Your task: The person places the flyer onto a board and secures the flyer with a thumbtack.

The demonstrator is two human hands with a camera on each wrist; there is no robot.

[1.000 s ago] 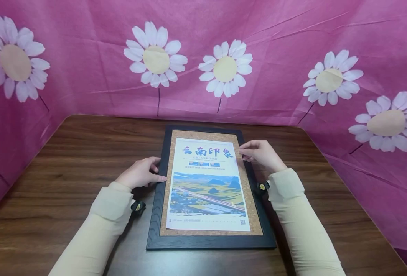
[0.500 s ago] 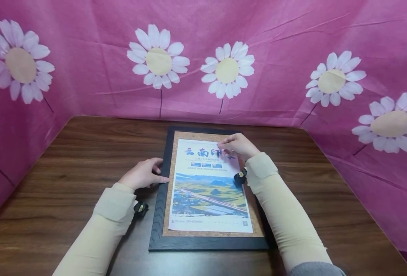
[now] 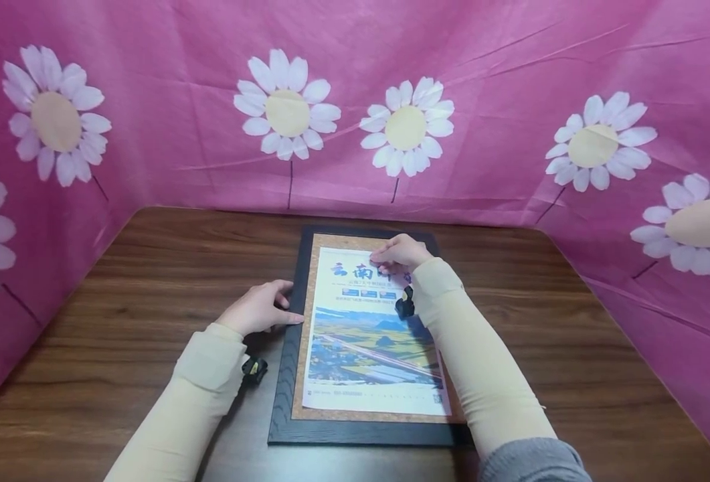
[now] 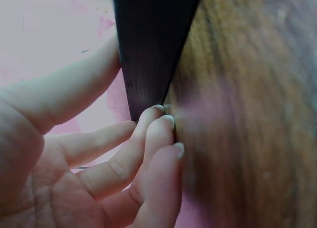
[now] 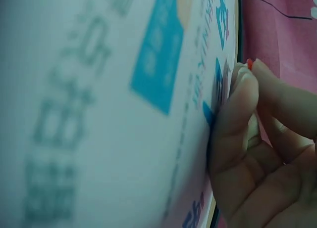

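Note:
A black-framed cork board (image 3: 310, 432) lies on the wooden table with a printed poster (image 3: 355, 395) on its cork. My left hand (image 3: 259, 308) holds the board's left edge, thumb on top of the frame and fingers against its side, close to the tabletop in the left wrist view. My right hand (image 3: 404, 253) is over the poster's upper part, covering some of the large title characters. Between its thumb and fingertip it pinches a small red pin (image 5: 249, 64), mostly hidden by the fingers. Whether the pin touches the paper is hard to tell.
The brown wood-grain table (image 3: 180, 268) extends around the board. A pink cloth (image 3: 342, 40) with large white daisies hangs along the back and sides. Small black wrist devices (image 3: 255, 369) are strapped at both cuffs.
My right hand has moved left from the board's right edge to the poster's upper middle. The left hand keeps its place at the board's edge. The head view has shifted slightly.

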